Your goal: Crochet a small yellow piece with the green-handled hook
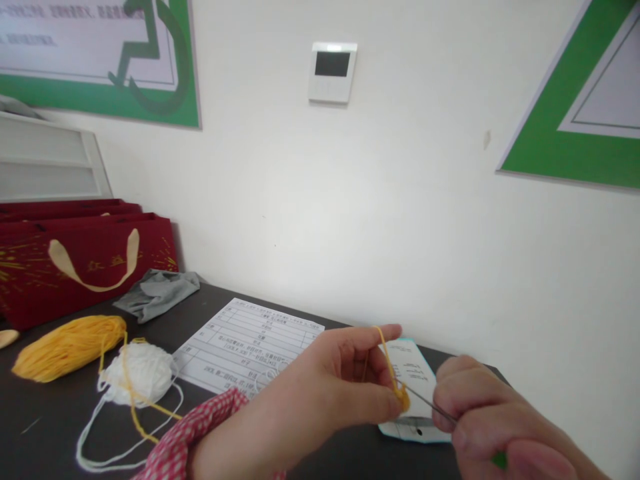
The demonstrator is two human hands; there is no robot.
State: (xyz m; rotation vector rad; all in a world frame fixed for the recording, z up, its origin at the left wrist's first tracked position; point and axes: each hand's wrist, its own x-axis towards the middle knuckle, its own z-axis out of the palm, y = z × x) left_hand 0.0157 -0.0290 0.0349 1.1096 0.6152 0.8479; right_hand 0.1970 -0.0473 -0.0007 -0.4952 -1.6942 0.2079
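My left hand (345, 380) pinches a small piece of yellow crochet work (403, 398) between thumb and fingers. A strand of yellow yarn (387, 353) loops over its raised index finger and runs down to the piece. In my right hand (493, 417) is a thin metal crochet hook (427, 400), gripped in closed fingers, its tip at the yellow stitches. A bit of green shows below that hand's fingers, probably the hook's handle. Yellow yarn also trails over the table from a yellow skein (70, 347), across a white yarn ball (140, 373), towards my left sleeve.
A printed sheet (215, 347) lies on the dark table (45, 427) behind my left hand. Beyond my hands is a white card with a light-blue edge (413, 353). Red gift bags (90, 267) and a grey cloth (159, 293) sit at the left, against the wall.
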